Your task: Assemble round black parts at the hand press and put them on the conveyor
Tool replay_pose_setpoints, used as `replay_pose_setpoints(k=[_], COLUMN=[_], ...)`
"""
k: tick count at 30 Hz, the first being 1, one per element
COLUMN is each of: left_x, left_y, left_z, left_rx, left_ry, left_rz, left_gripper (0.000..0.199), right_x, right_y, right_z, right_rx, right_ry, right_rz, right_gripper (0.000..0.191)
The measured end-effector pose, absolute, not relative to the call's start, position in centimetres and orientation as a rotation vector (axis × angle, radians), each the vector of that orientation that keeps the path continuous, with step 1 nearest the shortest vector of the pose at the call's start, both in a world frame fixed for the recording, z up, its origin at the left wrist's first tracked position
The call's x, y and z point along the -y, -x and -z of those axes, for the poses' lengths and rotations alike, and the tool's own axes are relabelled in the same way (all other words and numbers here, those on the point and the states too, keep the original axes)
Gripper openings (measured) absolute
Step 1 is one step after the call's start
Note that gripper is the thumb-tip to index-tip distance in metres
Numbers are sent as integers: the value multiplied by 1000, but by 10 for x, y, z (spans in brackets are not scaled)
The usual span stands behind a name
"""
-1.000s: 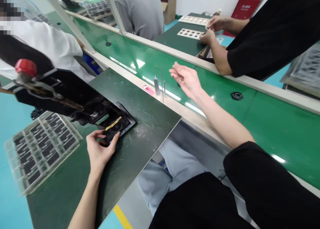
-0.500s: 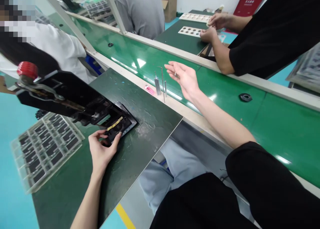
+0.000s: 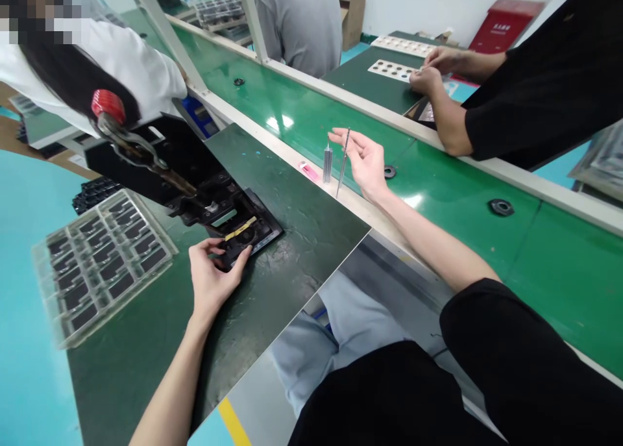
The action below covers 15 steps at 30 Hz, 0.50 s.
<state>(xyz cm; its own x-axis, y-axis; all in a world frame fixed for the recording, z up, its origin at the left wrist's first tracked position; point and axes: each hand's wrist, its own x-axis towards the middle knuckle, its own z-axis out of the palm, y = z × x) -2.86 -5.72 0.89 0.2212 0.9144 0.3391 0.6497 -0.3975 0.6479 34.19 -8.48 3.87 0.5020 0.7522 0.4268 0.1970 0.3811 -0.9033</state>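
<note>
My left hand (image 3: 217, 280) pinches a black part (image 3: 241, 239) between thumb and fingers, at the base of a black press with a red knob (image 3: 108, 105). A yellow strip (image 3: 240, 229) lies across this part. My right hand (image 3: 366, 163) is raised over the pale ledge, its fingers drawn together behind a thin upright rod (image 3: 342, 163); what they hold, if anything, is too small to make out. Just left of it stands a bundle of thin metal rods (image 3: 328, 165), with a pink item (image 3: 308, 171) beside it.
A clear tray of dark parts (image 3: 104, 264) lies left on the dark green table (image 3: 302, 251). Black rings (image 3: 500, 206) sit on the green belt (image 3: 448, 206). Across it, a person's hands (image 3: 433, 69) work near white strips (image 3: 392, 71). Another person in white is at the left.
The view has shifted, so the scene sits further right. My right hand has moved left relative to the rods and now overlaps the thin one. My left hand stays at the press.
</note>
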Motion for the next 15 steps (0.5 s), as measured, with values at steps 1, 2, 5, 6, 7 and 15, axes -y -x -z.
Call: replay_pose_setpoints(k=[1, 2, 5, 6, 7, 15], left_x=[57, 57, 57, 57, 57, 58], left_y=[29, 29, 29, 29, 29, 26], left_z=[-9, -9, -9, -9, -9, -9], left_rx=[-1450, -1451, -1457, -1459, -1460, -1435], left_ry=[-2132, -2131, -2128, -2128, -2129, -2137], left_rz=[-982, -977, -961, -959, -959, -977], left_gripper=[62, 62, 63, 64, 64, 63], right_x=[85, 86, 91, 93, 95, 99], right_y=[-343, -344, -347, -349, -351, -373], right_z=[-38, -37, -34, -34, -34, -27], right_rx=[1027, 1038, 1110, 1134, 1151, 1190], right_ry=[1172, 1192, 1278, 1302, 1319, 1427], right_rz=[-417, -387, -314, -289, -259, -105], right_gripper=[58, 58, 58, 56, 54, 42])
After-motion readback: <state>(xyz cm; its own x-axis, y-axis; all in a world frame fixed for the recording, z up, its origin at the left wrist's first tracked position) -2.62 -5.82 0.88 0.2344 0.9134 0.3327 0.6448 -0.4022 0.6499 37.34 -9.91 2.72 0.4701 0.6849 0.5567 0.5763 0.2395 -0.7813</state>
